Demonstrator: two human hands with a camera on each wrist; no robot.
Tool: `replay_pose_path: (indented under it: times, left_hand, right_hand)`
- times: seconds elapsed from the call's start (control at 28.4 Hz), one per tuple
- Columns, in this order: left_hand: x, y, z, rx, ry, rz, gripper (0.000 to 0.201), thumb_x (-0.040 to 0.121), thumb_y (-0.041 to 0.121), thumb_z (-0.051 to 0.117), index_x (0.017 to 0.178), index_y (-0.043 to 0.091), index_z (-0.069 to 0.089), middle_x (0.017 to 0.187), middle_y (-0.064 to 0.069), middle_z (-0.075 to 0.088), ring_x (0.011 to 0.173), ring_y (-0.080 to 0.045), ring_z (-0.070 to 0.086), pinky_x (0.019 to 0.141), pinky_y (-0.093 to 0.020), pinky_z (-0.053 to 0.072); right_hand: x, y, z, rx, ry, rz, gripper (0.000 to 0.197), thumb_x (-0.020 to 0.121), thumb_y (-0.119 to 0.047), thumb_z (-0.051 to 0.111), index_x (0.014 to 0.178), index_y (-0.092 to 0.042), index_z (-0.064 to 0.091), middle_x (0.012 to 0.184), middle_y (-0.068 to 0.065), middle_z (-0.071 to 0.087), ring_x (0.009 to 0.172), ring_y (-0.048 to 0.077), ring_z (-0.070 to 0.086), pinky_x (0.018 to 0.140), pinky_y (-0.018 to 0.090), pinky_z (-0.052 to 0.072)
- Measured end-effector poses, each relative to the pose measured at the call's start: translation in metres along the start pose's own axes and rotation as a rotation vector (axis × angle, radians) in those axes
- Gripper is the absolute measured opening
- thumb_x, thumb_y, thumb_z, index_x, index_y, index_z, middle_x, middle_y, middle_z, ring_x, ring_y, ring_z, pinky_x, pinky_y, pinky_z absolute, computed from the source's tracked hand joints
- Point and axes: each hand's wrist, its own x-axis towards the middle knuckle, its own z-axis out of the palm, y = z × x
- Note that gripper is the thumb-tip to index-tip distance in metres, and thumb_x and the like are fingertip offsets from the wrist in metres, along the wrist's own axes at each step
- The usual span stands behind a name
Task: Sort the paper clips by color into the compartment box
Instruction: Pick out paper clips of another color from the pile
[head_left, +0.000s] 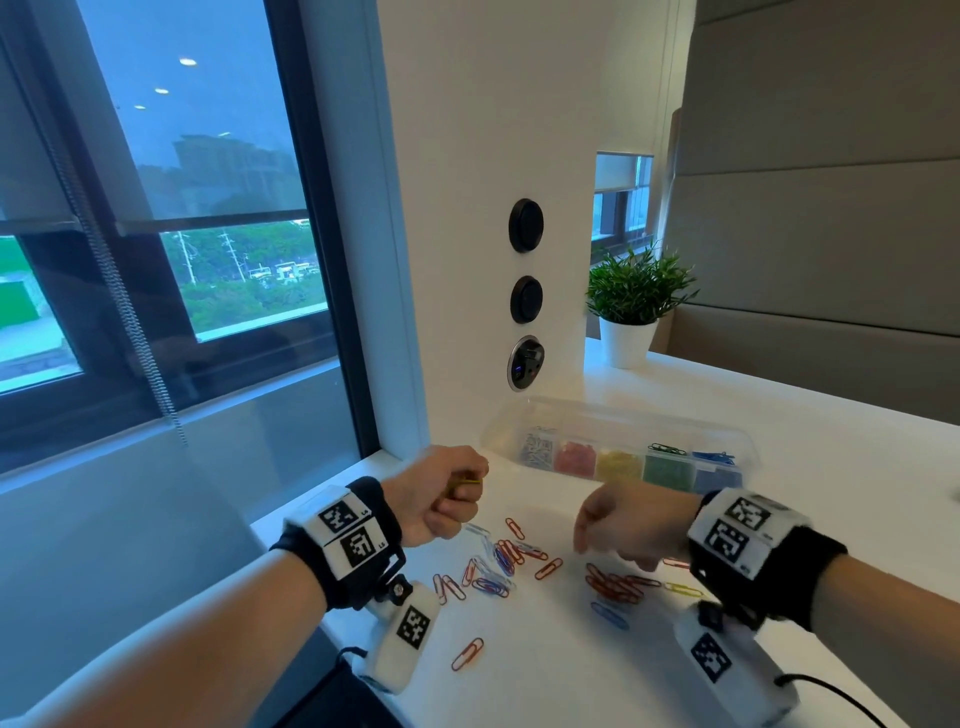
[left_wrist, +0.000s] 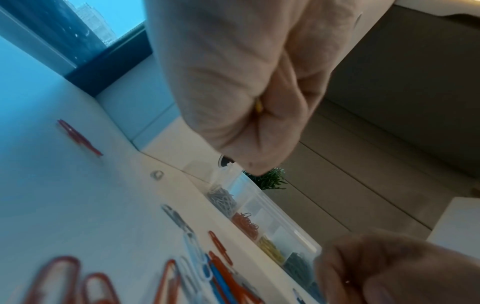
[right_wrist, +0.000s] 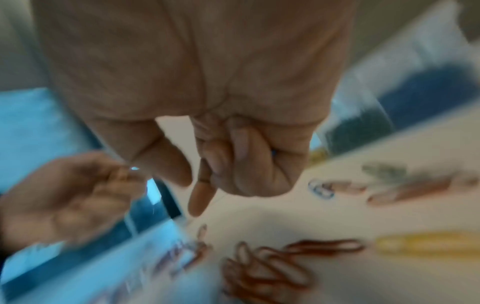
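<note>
**Above the scattered clips, one fist closed on yellow**

Over the near-left part of the white desk (head_left: 571, 670), the left hand (head_left: 441, 499) hangs as a fist, knuckles toward the wall, fingers curled round a yellow paper clip (head_left: 466, 484). From the head view a short yellow length pokes out of the fist's far side, lying roughly level and pointing right toward the box. The left wrist view shows what that view cannot: only a sliver of yellow (left_wrist: 258, 107) wedged in the fold between the curled fingers and the palm.

The right hand (head_left: 631, 525) hovers palm-down above the loose clips, fingers drooping. Its wrist view is blurred; there the thumb and forefinger (right_wrist: 201, 197) point down with a gap between them, the other fingers folded in. Whether anything sits in that hand I cannot tell.

Below and between the hands lie loose red, blue and pale paper clips (head_left: 498, 564), a red cluster (head_left: 615, 584) under the right hand, and one yellow clip (head_left: 683, 590) lying left to right beside that wrist.

Farther back, against the wall, sits the long clear plastic compartment box (head_left: 623, 421), its long axis running left to right, holding grey, red, yellow, green and blue clips in that order. A green potted plant in a white pot (head_left: 631, 306) stands behind it.
</note>
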Motion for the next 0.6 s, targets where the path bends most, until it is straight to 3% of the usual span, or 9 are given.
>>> replay_pose_path:
  times: [0.04,0.11,0.25,0.35,0.46,0.53,0.6]
  left_hand:
    - [-0.004,-0.001,0.002,0.113,0.031,0.014,0.024,0.098,0.015,0.05,0.074,0.013,0.046,0.058,0.001,0.03,0.045,-0.009,0.021,0.036,-0.017,0.017]
    - [-0.012,-0.005,0.005,0.382,0.058,0.062,0.015,0.1,0.015,0.051,0.088,0.008,0.057,0.054,0.003,0.032,0.044,-0.009,0.022,0.037,-0.018,0.021]
    - [-0.024,-0.013,0.003,0.728,-0.001,0.016,0.021,0.1,0.009,0.04,0.094,0.011,0.061,0.051,0.004,0.038,0.042,-0.009,0.026,0.04,-0.021,0.024]
    - [-0.029,-0.016,0.001,0.733,-0.019,-0.045,0.028,0.096,0.001,0.032,0.092,0.011,0.058,0.053,0.002,0.042,0.041,-0.009,0.027,0.039,-0.02,0.024]
    - [-0.03,-0.018,-0.002,0.617,-0.014,-0.06,0.032,0.094,-0.004,0.03,0.092,0.009,0.059,0.058,-0.002,0.045,0.041,-0.01,0.026,0.039,-0.018,0.022]
    - [-0.03,-0.018,-0.003,0.533,-0.019,-0.072,0.032,0.096,-0.004,0.03,0.092,0.007,0.06,0.061,-0.005,0.047,0.041,-0.01,0.025,0.038,-0.017,0.021]
    - [-0.031,-0.017,-0.002,0.487,-0.013,-0.077,0.028,0.096,-0.001,0.032,0.086,0.005,0.058,0.062,-0.007,0.048,0.041,-0.009,0.025,0.036,-0.016,0.02]
  right_hand:
    - [-0.007,-0.001,0.004,-0.195,0.005,-0.036,0.011,0.084,-0.017,0.06,0.083,-0.022,0.07,0.073,-0.007,0.063,0.068,0.009,0.058,0.06,0.02,0.05]
    - [-0.013,0.0,0.015,-0.434,0.006,-0.085,0.006,0.076,-0.021,0.069,0.08,-0.021,0.073,0.084,-0.009,0.07,0.08,0.007,0.064,0.072,0.021,0.056]
    - [-0.014,0.006,0.027,-0.472,0.037,-0.105,0.012,0.075,-0.018,0.073,0.087,-0.017,0.077,0.088,-0.006,0.072,0.083,0.011,0.067,0.078,0.027,0.059]
    - [-0.015,0.009,0.031,-0.514,0.057,-0.158,0.011,0.081,-0.017,0.065,0.087,-0.02,0.074,0.092,-0.005,0.07,0.087,0.013,0.066,0.079,0.025,0.057]
    - [-0.017,0.013,0.031,-0.513,0.073,-0.201,0.009,0.08,-0.019,0.065,0.076,-0.027,0.065,0.088,-0.008,0.065,0.087,0.012,0.064,0.075,0.022,0.055]
    - [-0.018,0.016,0.027,-0.48,0.081,-0.219,0.011,0.079,-0.023,0.069,0.07,-0.028,0.064,0.084,-0.013,0.065,0.083,0.006,0.063,0.079,0.023,0.056]
    - [-0.019,0.017,0.025,-0.452,0.059,-0.218,0.004,0.081,-0.024,0.071,0.077,-0.025,0.072,0.077,-0.017,0.062,0.075,-0.003,0.058,0.081,0.022,0.055]
